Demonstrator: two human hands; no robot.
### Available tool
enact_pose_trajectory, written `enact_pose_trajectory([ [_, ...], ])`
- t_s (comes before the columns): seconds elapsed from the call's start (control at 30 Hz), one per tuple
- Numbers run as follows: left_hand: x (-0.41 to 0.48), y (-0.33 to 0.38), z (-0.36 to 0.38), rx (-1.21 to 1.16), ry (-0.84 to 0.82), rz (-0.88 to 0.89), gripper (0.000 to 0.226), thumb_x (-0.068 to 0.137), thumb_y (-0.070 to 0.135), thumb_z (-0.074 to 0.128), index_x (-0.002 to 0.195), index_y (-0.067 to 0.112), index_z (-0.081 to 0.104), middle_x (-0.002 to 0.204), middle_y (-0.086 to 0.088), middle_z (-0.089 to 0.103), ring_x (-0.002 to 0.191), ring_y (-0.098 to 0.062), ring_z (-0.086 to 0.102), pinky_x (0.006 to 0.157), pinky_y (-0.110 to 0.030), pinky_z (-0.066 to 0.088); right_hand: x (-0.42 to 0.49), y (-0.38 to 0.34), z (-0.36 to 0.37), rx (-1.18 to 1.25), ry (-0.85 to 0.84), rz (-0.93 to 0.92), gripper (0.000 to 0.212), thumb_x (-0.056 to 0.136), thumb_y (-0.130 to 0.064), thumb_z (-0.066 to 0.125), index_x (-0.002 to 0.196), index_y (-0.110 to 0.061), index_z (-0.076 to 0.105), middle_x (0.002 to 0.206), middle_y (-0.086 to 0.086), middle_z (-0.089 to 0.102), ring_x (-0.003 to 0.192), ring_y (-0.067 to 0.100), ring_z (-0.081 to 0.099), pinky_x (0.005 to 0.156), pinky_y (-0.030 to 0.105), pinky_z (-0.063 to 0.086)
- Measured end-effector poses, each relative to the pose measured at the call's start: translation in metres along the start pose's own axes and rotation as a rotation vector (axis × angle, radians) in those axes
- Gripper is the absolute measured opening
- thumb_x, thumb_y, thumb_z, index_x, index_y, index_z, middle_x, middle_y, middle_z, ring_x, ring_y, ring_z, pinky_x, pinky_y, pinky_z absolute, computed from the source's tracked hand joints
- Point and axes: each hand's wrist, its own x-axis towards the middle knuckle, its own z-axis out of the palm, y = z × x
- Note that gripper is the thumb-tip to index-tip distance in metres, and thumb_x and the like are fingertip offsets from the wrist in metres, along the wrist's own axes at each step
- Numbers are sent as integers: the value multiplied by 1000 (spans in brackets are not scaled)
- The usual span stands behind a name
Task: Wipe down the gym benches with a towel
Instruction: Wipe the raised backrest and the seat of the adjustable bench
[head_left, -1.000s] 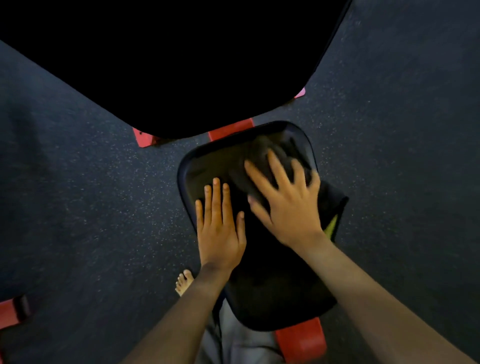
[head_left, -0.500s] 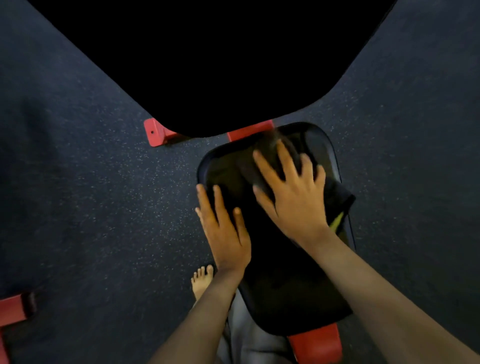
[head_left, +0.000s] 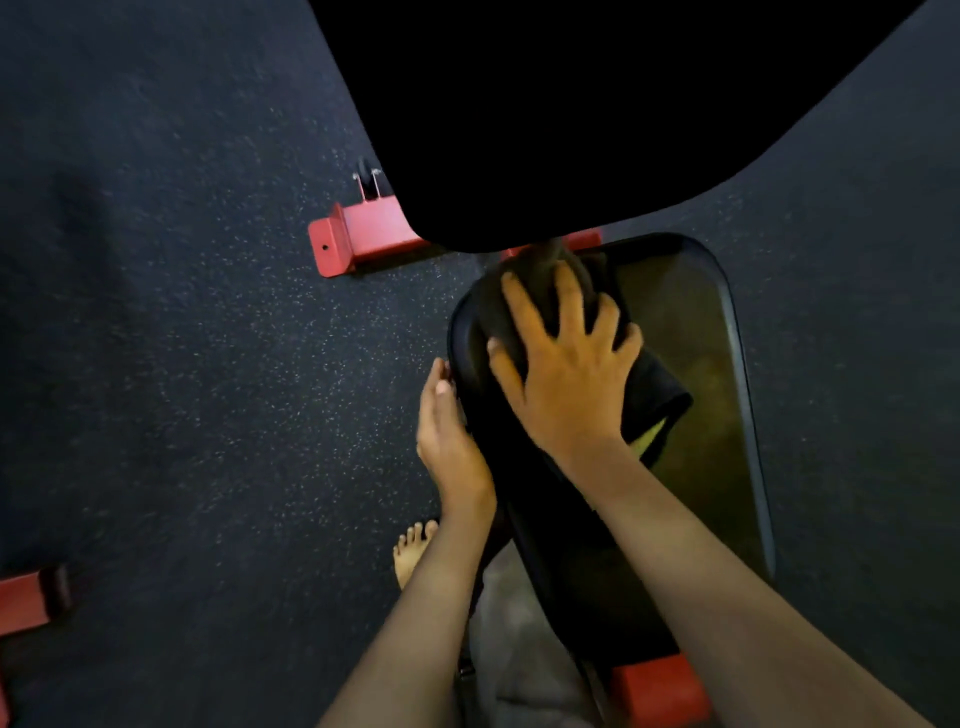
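Note:
A black padded bench seat lies below me, its right half shiny. A dark towel with a yellow-green patch lies on the seat's left half. My right hand presses flat on the towel with fingers spread, near the seat's far left corner. My left hand rests against the seat's left edge, thumb on the rim; its fingers are hidden below the edge. The large black backrest pad fills the top of the view.
Red frame parts show: a foot bracket left of the backrest, a bar under the near end of the seat, another piece at far left. Dark speckled floor surrounds the bench. My bare foot stands left of the seat.
My right hand slid the towel left across the seat toward its far left corner. My left hand moved off the seat top to its left edge. The view shifted left.

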Motion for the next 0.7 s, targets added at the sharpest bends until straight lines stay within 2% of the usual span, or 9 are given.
enact_pose_trajectory([
  [0.1,8,13,-8,-68,-40,-123,38,103,27,31,127,10,55,119,-5,62,108,-10,59,97,-28,46,-45,12,0,15,-34,-342,61,86,-53,40,144,-37,33,145,9,33,117,40,38,89,58,42],
  [0.17,9,18,-11,-59,-66,-160,42,103,30,30,127,7,55,118,-4,61,108,-11,58,95,-27,46,-68,31,-3,21,-54,-374,62,82,-55,44,142,-39,35,145,7,33,115,40,41,88,57,42],
  [0.23,9,19,-14,-49,-94,-169,42,102,30,31,128,6,54,121,-2,59,114,-13,55,93,-25,45,-71,43,-5,41,-23,-195,57,85,-55,45,139,-39,39,143,10,37,113,41,44,86,55,40],
  [0.33,9,20,-18,-29,-131,-181,42,102,31,32,130,7,53,128,-4,56,119,-14,51,99,-28,43,-42,28,-5,78,6,200,53,91,-52,41,139,-30,39,142,21,40,113,47,45,86,58,39],
  [0.37,9,20,-19,-32,-142,-187,42,102,32,32,129,8,54,128,-4,57,119,-15,51,99,-28,43,-28,15,-3,91,10,289,53,92,-51,39,139,-27,38,142,23,40,114,50,45,87,60,39],
  [0.43,12,21,-21,-50,-160,-206,43,102,34,31,127,8,56,125,-3,59,120,-16,53,98,-29,44,-4,-14,-1,97,11,345,55,90,-49,38,139,-25,41,140,25,44,114,52,47,87,65,40],
  [0.53,14,22,-26,-88,-182,-241,46,102,39,27,122,11,58,120,-3,61,118,-18,54,101,-36,43,0,-44,0,4,-15,211,56,87,-49,39,140,-29,41,140,22,45,115,50,49,86,65,43],
  [0.6,14,20,-32,-156,-163,-306,48,101,43,26,117,12,59,120,-8,61,119,-23,54,103,-40,41,-24,-50,2,-60,-55,40,60,87,-51,41,144,-33,35,145,19,36,118,46,45,88,63,44],
  [0.7,10,21,-41,-277,-171,-425,56,100,47,26,123,5,56,124,-18,59,119,-29,54,102,-40,43,-82,-39,4,-77,-75,-134,69,82,-53,44,146,-36,30,150,14,24,119,42,35,88,61,41],
])
